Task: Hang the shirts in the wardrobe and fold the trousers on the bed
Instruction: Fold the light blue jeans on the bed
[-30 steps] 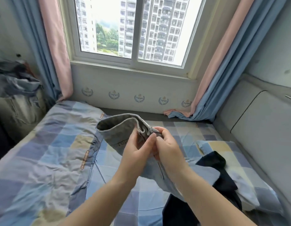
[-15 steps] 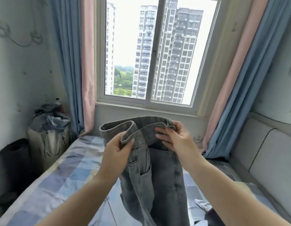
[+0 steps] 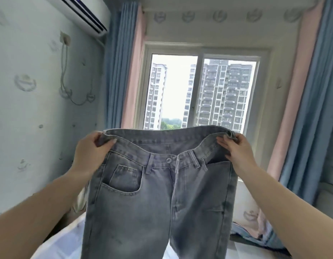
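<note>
A pair of grey jeans (image 3: 154, 202) hangs spread out in front of me, front side toward me, button and fly in the middle. My left hand (image 3: 91, 152) grips the left end of the waistband. My right hand (image 3: 236, 152) grips the right end. The waistband is stretched wide between both hands, raised at window height. The legs drop down out of view over the checked bed (image 3: 55, 243), which shows only at the bottom left.
A window (image 3: 199, 90) with pink and blue curtains (image 3: 309, 109) stands straight ahead. An air conditioner (image 3: 83, 14) is mounted high on the left wall. Some blue cloth (image 3: 259, 238) lies at the lower right of the bed.
My hands have risen and moved apart, pulling the bunched waistband out flat. The jeans went from the bed to hanging open in front of the window, and my view tilted upward.
</note>
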